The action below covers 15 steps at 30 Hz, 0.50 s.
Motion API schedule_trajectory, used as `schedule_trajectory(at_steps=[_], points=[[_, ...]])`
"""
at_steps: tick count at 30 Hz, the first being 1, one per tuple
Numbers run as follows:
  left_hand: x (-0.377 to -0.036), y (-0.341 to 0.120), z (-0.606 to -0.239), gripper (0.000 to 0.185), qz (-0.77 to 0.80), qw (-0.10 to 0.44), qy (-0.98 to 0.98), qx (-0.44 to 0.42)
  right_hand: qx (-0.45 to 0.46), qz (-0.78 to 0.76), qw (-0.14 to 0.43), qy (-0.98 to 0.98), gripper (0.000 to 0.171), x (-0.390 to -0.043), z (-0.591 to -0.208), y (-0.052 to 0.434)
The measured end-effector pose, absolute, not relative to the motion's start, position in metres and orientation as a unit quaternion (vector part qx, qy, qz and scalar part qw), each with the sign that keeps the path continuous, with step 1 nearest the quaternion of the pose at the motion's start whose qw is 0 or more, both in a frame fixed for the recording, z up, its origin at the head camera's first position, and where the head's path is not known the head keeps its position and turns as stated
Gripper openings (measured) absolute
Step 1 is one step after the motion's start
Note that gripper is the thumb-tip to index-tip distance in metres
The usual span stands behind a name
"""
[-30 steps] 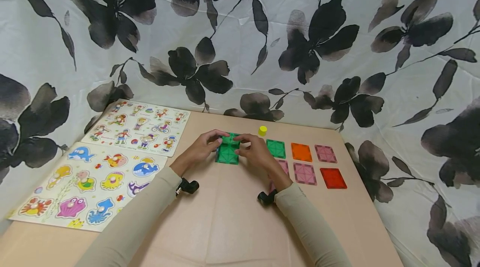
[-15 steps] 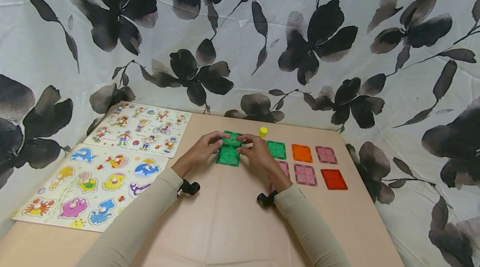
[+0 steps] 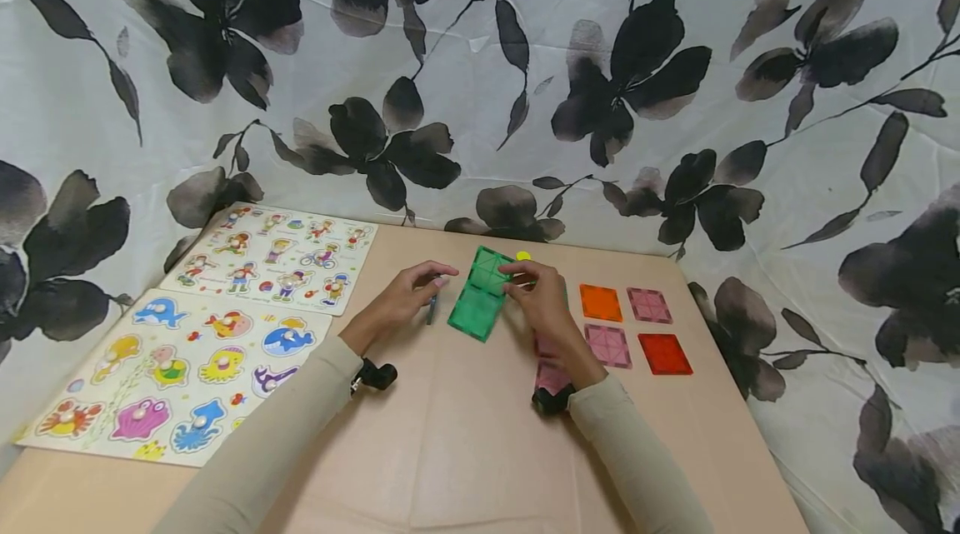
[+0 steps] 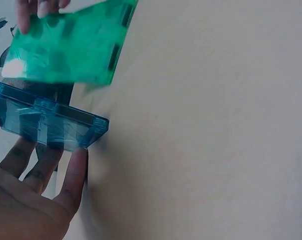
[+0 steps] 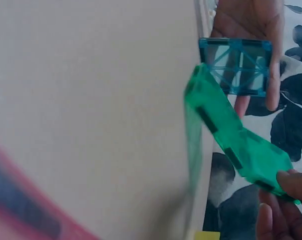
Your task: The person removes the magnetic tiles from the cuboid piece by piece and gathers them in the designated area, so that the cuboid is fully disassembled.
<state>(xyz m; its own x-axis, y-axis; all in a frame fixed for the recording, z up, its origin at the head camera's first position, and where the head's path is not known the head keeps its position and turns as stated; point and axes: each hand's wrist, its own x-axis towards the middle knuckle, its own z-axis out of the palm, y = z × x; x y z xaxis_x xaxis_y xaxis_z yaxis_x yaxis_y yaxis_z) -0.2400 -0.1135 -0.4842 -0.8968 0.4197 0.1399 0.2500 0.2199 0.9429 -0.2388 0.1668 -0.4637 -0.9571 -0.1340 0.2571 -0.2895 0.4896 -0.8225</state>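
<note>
We pinch the green tiles (image 3: pixel 480 294) in our right hand (image 3: pixel 546 301), tilted long-ways toward the blue tile (image 4: pixel 45 120) at our open left hand (image 3: pixel 405 294).

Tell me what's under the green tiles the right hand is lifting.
Under the raised green tiles only bare tan table shows. The right hand pinches their far end; whether the near edge touches the table is unclear.

two wooden cartoon peg puzzle boards (image 3: pixel 187 351) lie left; orange (image 3: pixel 602 302), pink (image 3: pixel 649 305) and red (image 3: pixel 664 353) square translucent tiles lie right.

Bright, even light; soft shadows; blurred wrist-view foregrounds.
</note>
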Motion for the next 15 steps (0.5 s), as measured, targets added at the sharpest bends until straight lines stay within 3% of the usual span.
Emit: schedule_trajectory(at_steps=[15], points=[[-0.242, -0.115, -0.489, 0.033, 0.579, 0.065, 0.781, 0.226, 0.099, 0.529, 0.070, -0.840, 0.018, -0.216, -0.449, 0.192]])
